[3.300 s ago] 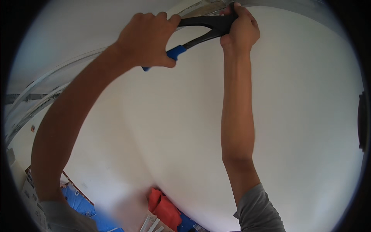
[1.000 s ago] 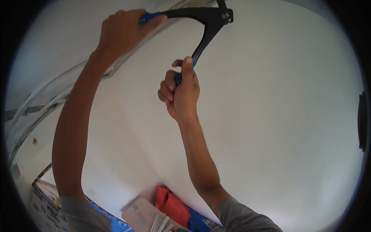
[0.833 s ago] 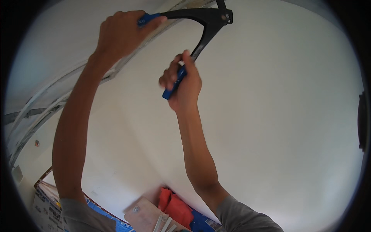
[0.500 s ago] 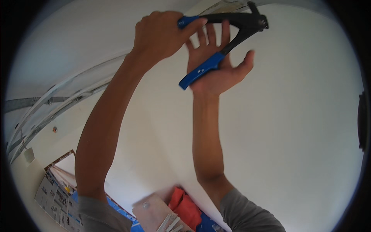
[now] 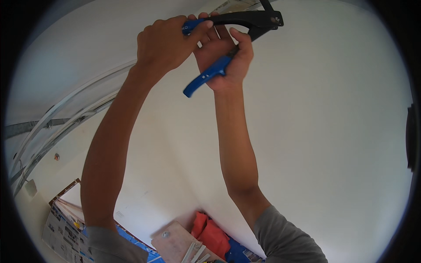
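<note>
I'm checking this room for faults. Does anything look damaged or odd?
Just above the black-and-blue tool in the picture, a brownish, uneven patch interrupts the pale surroundings; it may be damage or unfinished work.

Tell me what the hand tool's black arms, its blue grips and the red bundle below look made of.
Black arms: probably metal with a dark, dull coating; they look slim, rigid and smooth.
Blue grips: likely plastic or rubber, moulded to a curve with a slight sheen; which one is unclear.
Red bundle: seemingly fabric or flexible sheeting, matte, judging by its soft folds.
</note>
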`<action>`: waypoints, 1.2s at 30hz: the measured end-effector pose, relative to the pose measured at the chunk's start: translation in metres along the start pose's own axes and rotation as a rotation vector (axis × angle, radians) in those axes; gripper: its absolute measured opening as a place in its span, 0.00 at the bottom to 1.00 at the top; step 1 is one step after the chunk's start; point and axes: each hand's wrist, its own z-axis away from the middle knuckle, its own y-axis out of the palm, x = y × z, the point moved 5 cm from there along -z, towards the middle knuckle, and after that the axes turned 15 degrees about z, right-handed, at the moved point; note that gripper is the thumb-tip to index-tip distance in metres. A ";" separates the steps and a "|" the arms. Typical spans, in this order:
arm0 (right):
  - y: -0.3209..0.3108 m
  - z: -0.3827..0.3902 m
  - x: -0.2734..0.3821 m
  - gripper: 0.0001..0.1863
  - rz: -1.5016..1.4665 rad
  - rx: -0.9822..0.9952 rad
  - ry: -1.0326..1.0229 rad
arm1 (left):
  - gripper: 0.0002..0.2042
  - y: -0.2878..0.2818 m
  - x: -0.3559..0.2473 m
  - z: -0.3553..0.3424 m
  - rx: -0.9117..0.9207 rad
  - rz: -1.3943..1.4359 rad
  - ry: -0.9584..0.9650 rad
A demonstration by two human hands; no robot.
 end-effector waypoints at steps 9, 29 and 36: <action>0.000 -0.004 0.003 0.22 0.035 -0.064 -0.054 | 0.55 -0.008 -0.029 0.032 0.029 -0.275 0.367; -0.022 -0.012 0.023 0.22 0.306 -0.338 -0.049 | 0.30 0.017 -0.022 0.015 0.278 0.065 0.112; -0.017 0.001 0.030 0.33 0.281 -0.183 -0.043 | 0.28 0.012 -0.007 0.001 0.142 0.280 0.139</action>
